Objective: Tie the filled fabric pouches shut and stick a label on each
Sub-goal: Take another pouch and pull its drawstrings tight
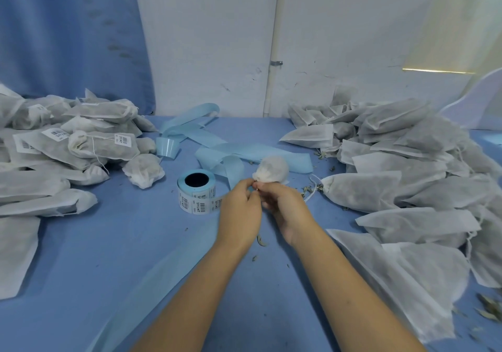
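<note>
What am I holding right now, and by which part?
The left hand and right hand both pinch one fabric pouch at its gathered end.

Fingers [247, 187] hide the pouch [271, 169] neck, left heap [54, 150] and right heap [413, 166] run off-frame, and label roll [197, 198] print is illegible.

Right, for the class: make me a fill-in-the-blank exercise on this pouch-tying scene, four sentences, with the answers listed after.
1. The label roll stands to the ____ of the left hand.
2. The left hand and right hand both pinch the neck of the small pouch, which lies ____ the two piles.
3. Only the left pile, not the right pile, shows pouches with barcode ____.
4. The table cover is ____.
Answers: left; between; labels; blue.
</note>
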### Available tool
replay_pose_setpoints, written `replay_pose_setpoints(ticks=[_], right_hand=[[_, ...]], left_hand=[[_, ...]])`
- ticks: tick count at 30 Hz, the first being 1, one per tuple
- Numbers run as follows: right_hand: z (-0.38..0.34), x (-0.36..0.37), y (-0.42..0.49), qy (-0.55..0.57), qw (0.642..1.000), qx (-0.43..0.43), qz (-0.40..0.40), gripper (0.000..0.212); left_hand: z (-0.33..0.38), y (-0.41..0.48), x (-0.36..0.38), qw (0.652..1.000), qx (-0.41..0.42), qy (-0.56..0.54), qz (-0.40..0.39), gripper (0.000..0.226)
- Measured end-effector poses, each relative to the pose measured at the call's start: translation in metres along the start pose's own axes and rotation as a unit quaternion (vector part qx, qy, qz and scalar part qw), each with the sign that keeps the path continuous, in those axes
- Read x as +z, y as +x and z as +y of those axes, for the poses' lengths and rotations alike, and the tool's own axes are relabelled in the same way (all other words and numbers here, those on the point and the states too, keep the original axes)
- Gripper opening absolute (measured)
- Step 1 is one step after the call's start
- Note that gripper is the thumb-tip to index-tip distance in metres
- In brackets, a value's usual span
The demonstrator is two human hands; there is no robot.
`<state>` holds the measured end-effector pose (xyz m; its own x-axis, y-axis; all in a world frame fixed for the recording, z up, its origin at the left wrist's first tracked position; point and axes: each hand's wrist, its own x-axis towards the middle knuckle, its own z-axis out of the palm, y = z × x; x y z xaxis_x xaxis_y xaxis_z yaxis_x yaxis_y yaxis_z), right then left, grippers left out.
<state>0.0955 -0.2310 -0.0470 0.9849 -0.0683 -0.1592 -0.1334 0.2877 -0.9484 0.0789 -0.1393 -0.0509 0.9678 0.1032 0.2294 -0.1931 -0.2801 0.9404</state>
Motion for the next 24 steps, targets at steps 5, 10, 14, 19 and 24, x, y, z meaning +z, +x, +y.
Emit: replay_pose_setpoints(ticks=[5, 10, 14, 19, 24], right_hand=[[-0.004, -0.004, 0.001, 0.079, 0.996, 0.041, 0.002, 0.012], [-0.003, -0.005, 0.002, 0.078, 0.996, 0.033, -0.007, 0.011], [-0.004, -0.006, 0.001, 0.082, 0.994, 0.036, -0.065, 0.016], [-0.007, -0.009, 0.001, 0.020, 0.999, 0.007, -0.047, 0.015], [-0.007, -0.009, 0.000, -0.155, 0.983, -0.096, 0.036, 0.014]], left_hand=[[0.004, 0.002, 0.003, 0.989, -0.082, -0.119, -0.034, 0.028], [0.007, 0.001, 0.001, 0.984, -0.085, -0.146, -0.050, 0.031], [0.006, -0.002, -0.001, 1.000, -0.012, 0.028, -0.004, 0.030], [-0.008, -0.002, -0.008, 0.930, 0.131, 0.340, -0.049, 0.022], [-0.012, 0.000, -0.011, 0.886, 0.175, 0.428, -0.042, 0.016]])
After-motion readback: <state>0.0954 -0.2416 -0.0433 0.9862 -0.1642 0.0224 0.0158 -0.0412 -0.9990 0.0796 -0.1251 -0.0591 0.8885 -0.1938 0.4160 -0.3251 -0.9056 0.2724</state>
